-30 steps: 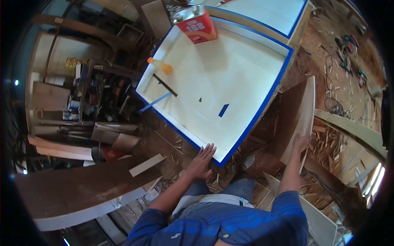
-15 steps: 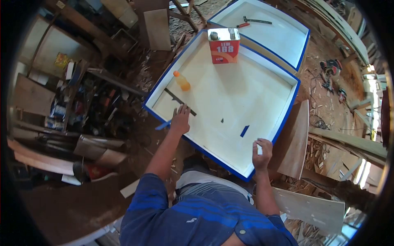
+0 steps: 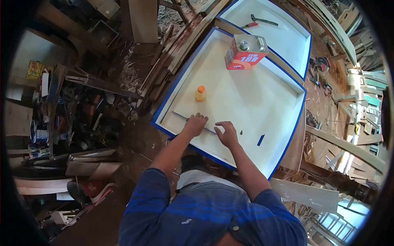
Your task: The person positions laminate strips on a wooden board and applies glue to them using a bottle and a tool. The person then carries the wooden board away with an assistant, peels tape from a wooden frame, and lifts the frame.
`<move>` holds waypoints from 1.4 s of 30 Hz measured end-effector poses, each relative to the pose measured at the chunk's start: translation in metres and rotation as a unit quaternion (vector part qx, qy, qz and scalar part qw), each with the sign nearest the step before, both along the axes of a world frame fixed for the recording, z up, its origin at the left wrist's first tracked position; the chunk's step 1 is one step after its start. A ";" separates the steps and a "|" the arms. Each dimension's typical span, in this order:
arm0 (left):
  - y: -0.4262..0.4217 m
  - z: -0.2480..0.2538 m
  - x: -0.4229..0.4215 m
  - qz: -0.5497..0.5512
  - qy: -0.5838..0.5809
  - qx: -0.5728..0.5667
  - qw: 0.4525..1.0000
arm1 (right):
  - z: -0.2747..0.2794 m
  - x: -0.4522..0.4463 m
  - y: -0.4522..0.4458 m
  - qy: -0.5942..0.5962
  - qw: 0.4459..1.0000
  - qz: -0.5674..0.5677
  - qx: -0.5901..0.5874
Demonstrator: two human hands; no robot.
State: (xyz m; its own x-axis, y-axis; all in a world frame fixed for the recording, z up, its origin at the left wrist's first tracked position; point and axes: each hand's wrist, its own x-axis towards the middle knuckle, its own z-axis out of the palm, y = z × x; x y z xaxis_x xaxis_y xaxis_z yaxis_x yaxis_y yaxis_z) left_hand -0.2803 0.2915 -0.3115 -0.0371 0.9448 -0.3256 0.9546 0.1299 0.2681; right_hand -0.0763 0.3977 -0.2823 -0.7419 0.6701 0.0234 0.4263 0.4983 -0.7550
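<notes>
My left hand (image 3: 197,125) is low in a shallow white tray-like panel (image 3: 246,102) with blue edges, its fingers bent over a thin pale strip (image 3: 179,115). The strip runs out on both sides of that hand, and a small dark bit shows by the fingers. Close on its right is my right hand (image 3: 227,134), thumb and forefinger apart, near the strip's other end. Whether the pale patch between them is something held, I cannot tell. An orange-capped bottle (image 3: 200,95) stands beyond my left hand. A small dark scrap (image 3: 241,132) and a dark blue piece (image 3: 261,140) lie to the right.
A red and silver can (image 3: 246,55) stands at the panel's far side. Behind is a second blue-edged panel (image 3: 283,37) with a hammer (image 3: 264,20) and a red-handled tool (image 3: 250,25). Wood boards (image 3: 197,39) lie at far left; power tools (image 3: 320,65) are on the floor at right.
My right hand has moved left from the panel's right edge to beside my left hand; the white thing in it no longer shows clearly. A pale strip now lies where a dark one showed.
</notes>
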 end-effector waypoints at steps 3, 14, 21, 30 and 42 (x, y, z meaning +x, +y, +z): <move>-0.011 -0.003 -0.001 0.013 -0.065 -0.004 0.998 | -0.007 -0.034 0.018 0.017 0.993 -0.086 -0.082; -0.068 0.143 -0.032 0.128 -0.254 0.250 0.925 | 0.007 -0.154 0.094 -0.010 0.981 0.129 -0.145; -0.106 0.132 -0.061 0.367 -0.481 0.265 0.751 | 0.016 -0.140 0.070 0.038 0.995 0.007 -0.087; -0.004 0.069 -0.007 0.111 -0.227 0.098 0.963 | 0.106 0.016 0.095 0.183 0.965 -0.183 -0.044; 0.076 -0.008 0.074 -0.201 -0.070 0.020 0.977 | 0.149 0.205 0.121 0.165 0.886 -0.433 -0.011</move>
State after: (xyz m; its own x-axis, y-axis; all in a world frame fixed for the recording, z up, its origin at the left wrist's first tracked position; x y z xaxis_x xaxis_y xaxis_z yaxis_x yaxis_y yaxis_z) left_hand -0.2062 0.3671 -0.3195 0.3814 0.8859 -0.2641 0.8799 -0.2604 0.3975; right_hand 0.1283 0.5185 -0.1329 0.0959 0.9877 0.1233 0.3965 0.0757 -0.9149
